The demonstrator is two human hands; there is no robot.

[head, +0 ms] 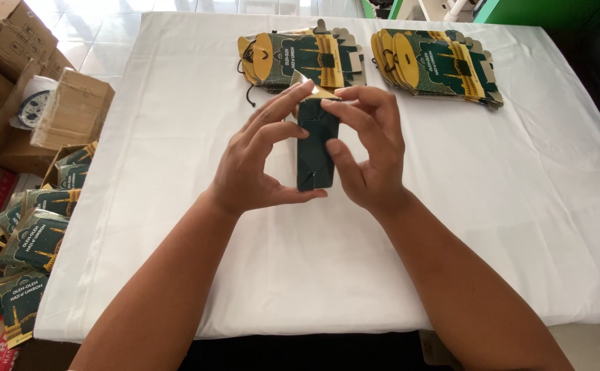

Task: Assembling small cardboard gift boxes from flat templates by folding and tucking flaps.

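Observation:
I hold a small dark green cardboard box (pixel 316 141) upright above the middle of the white-covered table (pixel 506 206). A gold flap sticks up at the box's top. My left hand (pixel 255 158) grips it from the left, thumb under its bottom edge and forefinger on the top flap. My right hand (pixel 368 148) holds its right side, thumb on the front face and fingers curled over the top. Beyond my hands lie two piles of flat green and gold box blanks, one (pixel 300 58) right behind the box and another (pixel 441 65) further right.
Left of the table on the floor are brown cartons (pixel 1 62), a cardboard bundle (pixel 73 110), and a heap of folded green and gold boxes (pixel 29 254). The table's front edge runs near my forearms.

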